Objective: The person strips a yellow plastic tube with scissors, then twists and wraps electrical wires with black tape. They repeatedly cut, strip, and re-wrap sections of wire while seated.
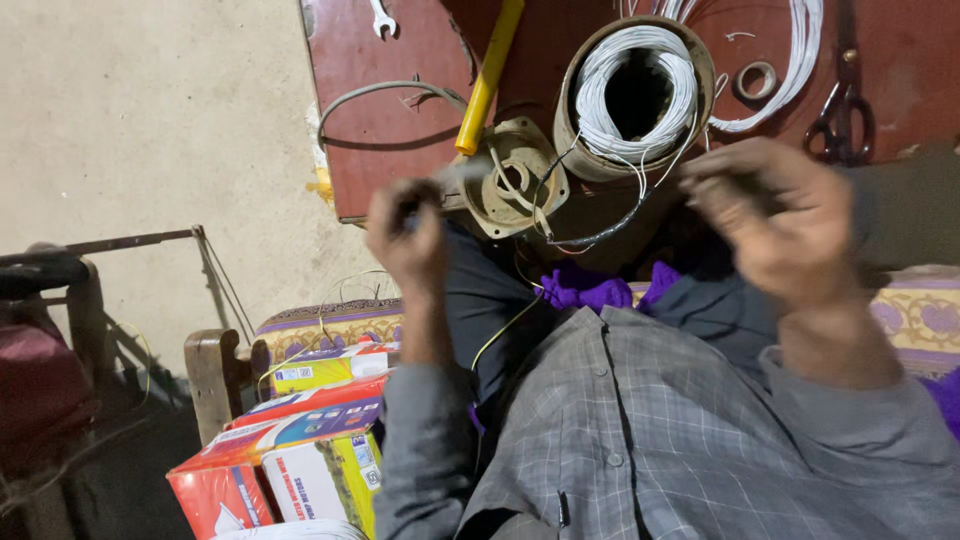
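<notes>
Nearest, cardboard boxes [290,440] stacked beside the lap. Then left hand [408,235] closed on a small blurred item, perhaps a wire end; right hand [775,215] half curled, grip unclear. Beyond, metal cover [515,185] with loose leads, not yet joined. Farther, white wire coil [635,95], scissors [840,115].

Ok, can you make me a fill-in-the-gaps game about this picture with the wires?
1. The coil of wire inside the round drum is ___ in colour.
2. The long tube lying on the red board is ___.
3. The scissors lie on the board near the person's ___ hand.
4. The stacked boxes sit beside the person's ___ arm.

Missing words: white; yellow; right; left
</notes>
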{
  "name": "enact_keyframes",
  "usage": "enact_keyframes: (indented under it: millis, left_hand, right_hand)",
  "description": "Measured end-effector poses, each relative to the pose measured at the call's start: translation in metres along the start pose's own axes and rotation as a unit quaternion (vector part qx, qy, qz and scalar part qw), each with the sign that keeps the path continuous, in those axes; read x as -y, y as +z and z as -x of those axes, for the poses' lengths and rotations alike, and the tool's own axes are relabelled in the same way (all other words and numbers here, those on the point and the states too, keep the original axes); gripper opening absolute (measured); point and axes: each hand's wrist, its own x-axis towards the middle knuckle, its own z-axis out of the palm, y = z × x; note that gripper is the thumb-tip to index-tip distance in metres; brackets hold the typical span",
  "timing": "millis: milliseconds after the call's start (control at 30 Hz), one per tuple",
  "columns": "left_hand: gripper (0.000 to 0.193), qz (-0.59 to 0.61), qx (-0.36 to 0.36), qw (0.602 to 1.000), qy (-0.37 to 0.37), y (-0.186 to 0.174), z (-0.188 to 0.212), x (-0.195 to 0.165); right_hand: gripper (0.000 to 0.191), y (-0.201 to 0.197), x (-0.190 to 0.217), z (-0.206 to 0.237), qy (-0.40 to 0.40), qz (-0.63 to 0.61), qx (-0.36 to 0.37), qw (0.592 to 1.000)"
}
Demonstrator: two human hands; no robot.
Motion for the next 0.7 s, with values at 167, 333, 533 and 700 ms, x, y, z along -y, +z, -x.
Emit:
enact_keyframes:
  millis: [167,333,533,700]
  left_hand:
    - [0.013,-0.146,-0.09,0.984,-0.058,-0.027,-0.045,0.091]
    - [0.033,-0.315,-0.084,0.945,0.013,-0.007,-0.049,0.106]
    - [0.037,-0.283,0.069,0.956,-0.029,0.047,-0.059,0.096]
    - [0.039,-0.376,0.134,0.917,-0.019,0.067,-0.073,0.098]
  right_hand:
    - [0.011,-0.061,-0.075,0.004,0.034,0.079,-0.064,0.994]
    - [0.01,-0.108,-0.146,0.009,0.126,0.177,-0.197,0.956]
    - [0.011,-0.148,-0.18,0.015,0.158,0.262,-0.233,0.923]
    - [0.014,-0.157,-0.194,0.021,0.086,0.304,-0.193,0.929]
